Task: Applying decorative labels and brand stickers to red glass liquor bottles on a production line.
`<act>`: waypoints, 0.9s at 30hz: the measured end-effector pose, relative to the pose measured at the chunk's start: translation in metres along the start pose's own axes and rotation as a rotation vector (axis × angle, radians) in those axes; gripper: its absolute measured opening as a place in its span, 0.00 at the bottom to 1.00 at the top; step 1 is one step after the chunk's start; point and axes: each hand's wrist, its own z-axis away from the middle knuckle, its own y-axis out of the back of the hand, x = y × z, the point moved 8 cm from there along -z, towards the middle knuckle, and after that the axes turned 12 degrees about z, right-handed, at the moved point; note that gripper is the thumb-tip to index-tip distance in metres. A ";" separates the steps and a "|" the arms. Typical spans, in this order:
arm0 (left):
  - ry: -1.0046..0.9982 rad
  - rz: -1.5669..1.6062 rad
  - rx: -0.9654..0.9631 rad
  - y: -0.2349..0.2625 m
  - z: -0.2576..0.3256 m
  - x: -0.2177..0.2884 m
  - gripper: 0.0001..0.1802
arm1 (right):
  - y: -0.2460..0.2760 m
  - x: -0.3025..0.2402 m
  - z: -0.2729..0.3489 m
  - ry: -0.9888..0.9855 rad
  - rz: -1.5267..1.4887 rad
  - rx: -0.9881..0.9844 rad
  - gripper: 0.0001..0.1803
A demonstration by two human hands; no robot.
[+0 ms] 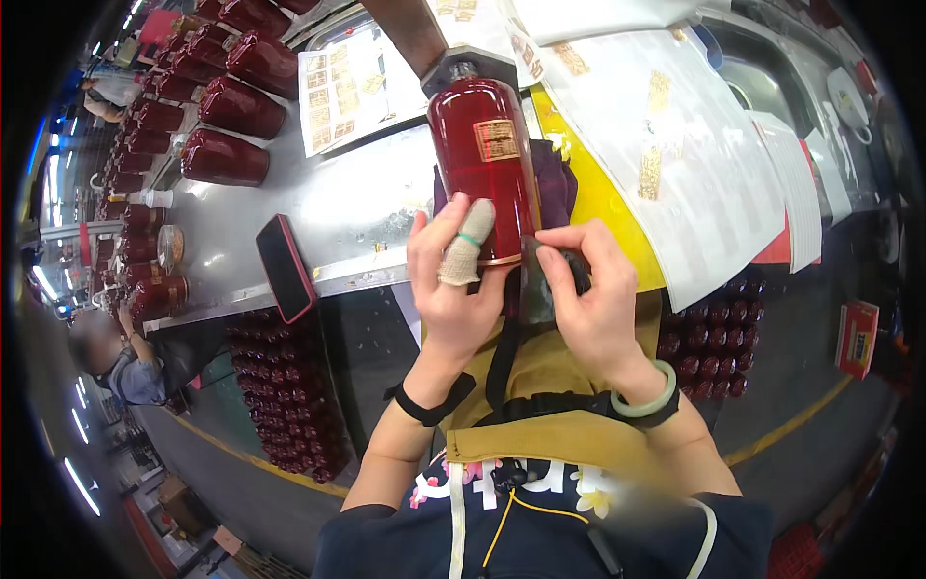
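Observation:
A dark red glossy bottle lies in front of me, its neck pointing away and a small gold label on its upper side. My left hand grips it near the base; one finger wears a beige cloth cover with a green band. Beside the base, my right hand is closed, thumb and forefinger pinched at a dark flat piece whose kind I cannot make out. Under the bottle lies a dark purple cloth. The bottle's neck end rests at a dark metal holder.
Many red bottles stand at the left of the metal table. A phone lies at its front edge. Sheets with gold labels cover the right side, over a yellow sheet. Stacked bottles stand below; another person is far left.

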 end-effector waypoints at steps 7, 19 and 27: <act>0.096 0.152 0.005 0.006 0.011 -0.019 0.34 | 0.005 0.008 0.000 -0.094 -0.071 0.010 0.04; 0.286 0.236 -0.085 0.005 0.026 -0.040 0.40 | -0.006 0.011 -0.001 -0.033 -0.036 -0.016 0.03; 0.589 0.984 0.034 -0.001 -0.017 -0.060 0.50 | 0.013 0.036 -0.008 -0.175 -0.087 0.027 0.07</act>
